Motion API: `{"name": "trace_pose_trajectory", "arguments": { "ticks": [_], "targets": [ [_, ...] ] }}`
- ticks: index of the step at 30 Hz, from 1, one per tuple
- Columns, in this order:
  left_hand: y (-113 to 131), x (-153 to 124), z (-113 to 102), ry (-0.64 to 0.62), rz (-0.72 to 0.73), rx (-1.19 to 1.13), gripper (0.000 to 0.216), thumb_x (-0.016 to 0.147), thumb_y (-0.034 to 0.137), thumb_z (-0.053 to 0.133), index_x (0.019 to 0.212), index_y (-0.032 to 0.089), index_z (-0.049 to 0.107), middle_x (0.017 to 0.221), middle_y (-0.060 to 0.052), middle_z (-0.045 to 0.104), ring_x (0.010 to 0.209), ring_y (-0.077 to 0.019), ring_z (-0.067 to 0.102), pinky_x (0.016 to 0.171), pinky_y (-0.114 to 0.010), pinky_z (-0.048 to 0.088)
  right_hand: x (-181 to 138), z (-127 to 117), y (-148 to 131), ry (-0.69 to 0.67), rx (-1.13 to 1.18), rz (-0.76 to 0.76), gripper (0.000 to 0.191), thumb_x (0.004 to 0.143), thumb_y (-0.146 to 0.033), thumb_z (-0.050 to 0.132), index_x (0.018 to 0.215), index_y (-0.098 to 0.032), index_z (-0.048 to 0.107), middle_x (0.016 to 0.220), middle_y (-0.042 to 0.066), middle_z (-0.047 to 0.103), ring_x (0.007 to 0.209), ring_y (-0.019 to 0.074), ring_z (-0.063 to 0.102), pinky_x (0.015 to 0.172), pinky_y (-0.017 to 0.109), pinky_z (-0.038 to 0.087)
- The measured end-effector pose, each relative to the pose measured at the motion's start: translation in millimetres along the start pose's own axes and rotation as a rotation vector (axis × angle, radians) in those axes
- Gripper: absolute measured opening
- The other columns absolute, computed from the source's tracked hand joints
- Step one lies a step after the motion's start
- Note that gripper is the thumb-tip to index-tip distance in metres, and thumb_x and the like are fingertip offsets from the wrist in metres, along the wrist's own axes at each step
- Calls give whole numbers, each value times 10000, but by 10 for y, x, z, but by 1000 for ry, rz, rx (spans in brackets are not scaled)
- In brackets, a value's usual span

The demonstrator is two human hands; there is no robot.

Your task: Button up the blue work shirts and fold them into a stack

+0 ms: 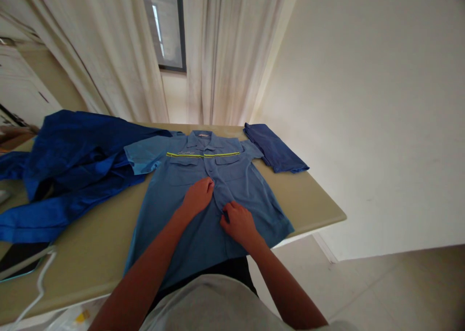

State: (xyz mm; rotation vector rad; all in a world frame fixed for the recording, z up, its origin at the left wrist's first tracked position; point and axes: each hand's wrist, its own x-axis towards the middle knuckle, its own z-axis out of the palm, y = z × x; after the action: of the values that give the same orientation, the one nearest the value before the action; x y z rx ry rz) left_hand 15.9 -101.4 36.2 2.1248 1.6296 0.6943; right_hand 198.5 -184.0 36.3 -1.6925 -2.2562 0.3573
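A blue short-sleeved work shirt (189, 215) lies spread front side up on the table, its collar at the far end and its hem by my body. A yellow stripe crosses its chest above two flap pockets. My left hand (199, 194) is closed at the front placket, just below the chest pockets, its fingertips pinching the cloth edge. Lower down and to the right, my right hand (238, 219) has curled fingers closed on the same placket. Any button beneath the fingers is hidden.
Crumpled dark blue garments (83, 161) are heaped on the table's left. A folded navy garment (276, 149) lies at the far right. A dark tablet-like device (22, 258) and a white cable (41, 282) sit front left. The table edge (327, 219) ends near a white wall (381, 127).
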Motion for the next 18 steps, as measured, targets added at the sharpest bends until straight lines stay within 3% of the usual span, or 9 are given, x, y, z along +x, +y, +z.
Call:
{"name": "trace_pose_trajectory", "arguments": {
  "ticks": [2,5,10,14,18],
  "targets": [
    [33,-184,1,-130,32,26,213,980,327,515,887,213,669,915,-69,696,843,-224,655,795,-336,479,20,60,31,71,78,34,87,876,-185,624,919,-193,700,929,95,724,787,206,649,709,292,421],
    [78,-466,94,-177,89,17,100,894,294,636,885,213,694,961,-77,678,889,-236,667,810,-335,481,38,127,68,158,232,67,80,873,-191,627,897,-189,703,846,53,729,744,180,638,719,275,429],
    [254,-680,267,-79,46,12,128,885,126,567,907,198,670,975,-83,672,929,-229,649,861,-348,479,12,189,97,215,313,49,53,845,-221,667,823,-178,689,770,28,713,679,153,607,678,257,417],
    [363,-731,372,33,40,-38,151,917,104,522,938,194,641,977,-73,680,942,-215,637,889,-356,484,14,207,142,286,382,77,101,861,-252,660,810,-170,690,765,33,719,689,156,628,681,253,440],
    [323,-759,448,131,123,-121,126,936,124,530,924,200,630,986,-56,662,966,-206,620,911,-355,491,31,217,189,303,468,46,157,890,-280,627,806,-171,702,758,37,729,697,168,657,680,258,470]
  ]
}}
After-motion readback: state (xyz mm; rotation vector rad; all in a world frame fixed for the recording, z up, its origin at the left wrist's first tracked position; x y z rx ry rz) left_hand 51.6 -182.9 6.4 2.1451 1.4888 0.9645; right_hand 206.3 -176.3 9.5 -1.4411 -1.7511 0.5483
